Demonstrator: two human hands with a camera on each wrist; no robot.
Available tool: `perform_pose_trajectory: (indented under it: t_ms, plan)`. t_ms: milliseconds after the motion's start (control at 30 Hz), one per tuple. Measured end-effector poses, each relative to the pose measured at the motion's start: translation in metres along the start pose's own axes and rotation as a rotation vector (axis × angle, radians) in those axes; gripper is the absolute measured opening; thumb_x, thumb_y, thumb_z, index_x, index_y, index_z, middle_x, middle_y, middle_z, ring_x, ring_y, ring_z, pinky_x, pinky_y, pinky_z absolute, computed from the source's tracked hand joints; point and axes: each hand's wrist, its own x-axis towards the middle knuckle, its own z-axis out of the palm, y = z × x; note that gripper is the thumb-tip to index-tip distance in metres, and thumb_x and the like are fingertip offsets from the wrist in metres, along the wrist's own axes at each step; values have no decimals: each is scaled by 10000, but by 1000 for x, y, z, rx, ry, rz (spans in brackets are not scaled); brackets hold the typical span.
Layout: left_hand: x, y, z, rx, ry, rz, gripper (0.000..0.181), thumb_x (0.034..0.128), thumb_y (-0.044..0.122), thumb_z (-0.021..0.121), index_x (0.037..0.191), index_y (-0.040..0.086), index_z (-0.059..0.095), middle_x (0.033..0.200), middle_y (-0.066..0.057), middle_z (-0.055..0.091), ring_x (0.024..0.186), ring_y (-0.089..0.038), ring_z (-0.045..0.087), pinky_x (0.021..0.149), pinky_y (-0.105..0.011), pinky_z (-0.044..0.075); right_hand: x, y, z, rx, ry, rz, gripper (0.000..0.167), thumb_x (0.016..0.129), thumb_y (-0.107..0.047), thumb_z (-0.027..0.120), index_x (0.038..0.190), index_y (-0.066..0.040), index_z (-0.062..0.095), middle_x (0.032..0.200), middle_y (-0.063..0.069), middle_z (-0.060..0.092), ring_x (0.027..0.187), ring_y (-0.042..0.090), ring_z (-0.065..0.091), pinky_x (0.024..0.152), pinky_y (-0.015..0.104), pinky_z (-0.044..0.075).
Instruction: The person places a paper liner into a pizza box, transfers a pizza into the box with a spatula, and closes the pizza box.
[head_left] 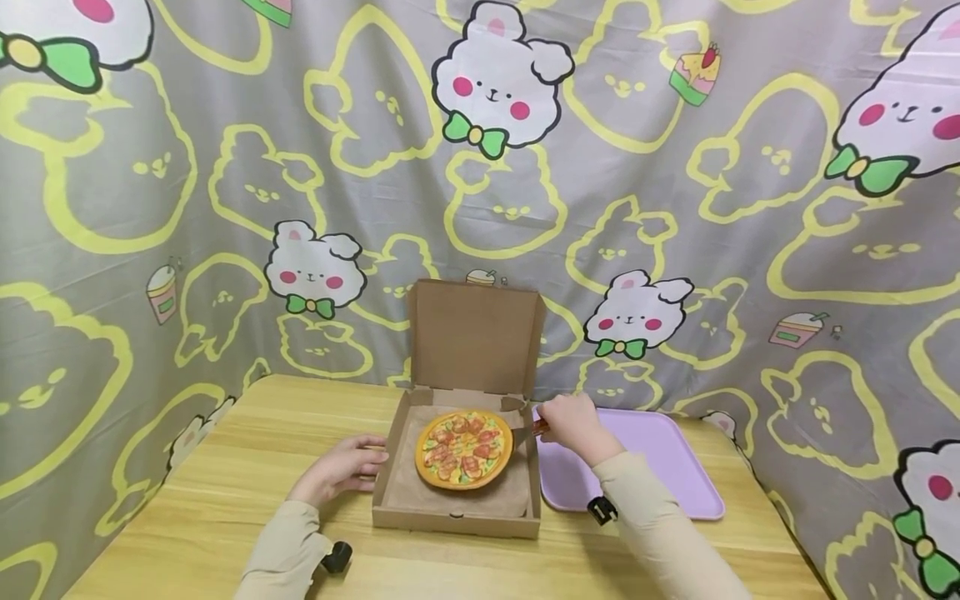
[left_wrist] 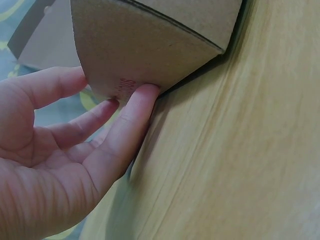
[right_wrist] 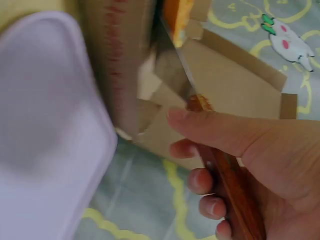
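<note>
A cardboard pizza box (head_left: 491, 522) stands with its lid (head_left: 475, 337) raised at the back. Within its walls is a toy-like pizza (head_left: 463, 450) with an orange rim, slightly tilted; whether it touches the box floor I cannot tell. My right hand (head_left: 576, 423) grips the wooden handle (right_wrist: 232, 185) of a pizza server, whose metal blade (right_wrist: 172, 70) reaches over the box's right wall to the pizza's edge. My left hand (head_left: 341, 471) rests its fingertips against the outside of the box's left wall, as the left wrist view (left_wrist: 115, 130) also shows.
A light purple tray (head_left: 637, 433) lies right of the box, partly under my right forearm. The wooden table (head_left: 300, 408) ends at a grey curtain (head_left: 390, 208) with rabbit drawings, close behind the box lid.
</note>
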Motion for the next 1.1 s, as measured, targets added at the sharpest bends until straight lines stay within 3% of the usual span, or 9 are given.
perform_pose_trajectory:
  t_ms: [300,533,733,1100]
  plan:
    - [1,-2,-1,-23,25,0,627,945,163,595,1436,-100,306,1077,-152,688,898,-177,689,739,-369,588,16,-14,-40,-100,-3,-51,258,600,-281,875,614,-176,641,633,22,659,585,240,598,565,398,446]
    - [-1,-3,-1,-38,25,4,619,942,139,583,1434,-107,299,1096,-167,680,916,-193,689,743,-365,588,21,-23,-52,-170,-13,-53,266,624,-318,865,624,-172,641,653,8,668,594,225,614,568,389,459]
    - [-1,-3,0,-49,29,7,612,934,135,587,1426,-104,312,1084,-155,693,920,-195,694,737,-367,589,21,-27,-62,-228,10,-52,176,668,-228,824,634,-168,661,650,3,671,585,212,609,571,372,449]
    - [3,-2,-1,-54,27,10,586,941,123,579,1420,-100,325,1061,-123,709,927,-199,698,743,-374,590,9,-9,-71,-145,-153,-1,227,624,-224,880,685,-142,677,719,38,694,657,248,646,581,434,483]
